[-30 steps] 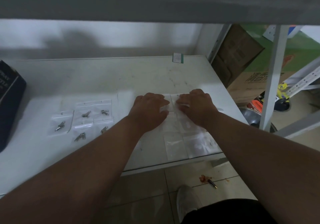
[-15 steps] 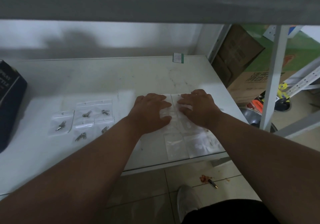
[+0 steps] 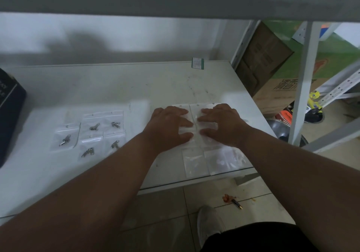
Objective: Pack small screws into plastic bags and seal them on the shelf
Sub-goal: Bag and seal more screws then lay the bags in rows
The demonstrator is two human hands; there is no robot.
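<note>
While both the left hand point(image 3: 167, 128) and right hand point(image 3: 220, 125) lie flat, fingers spread, gripping nothing, on the bags point(image 3: 194, 119) near the shelf's point(image 3: 116, 88) front right corner, those look flimsy and slick, so I'd pinch one by its zip edge.

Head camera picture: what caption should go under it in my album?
Both hands, left hand and right hand, press flat on clear plastic bags.

Both arms outstretched, left hand point(image 3: 167, 128) and right hand point(image 3: 221, 125) flat, fingers spread.
</note>
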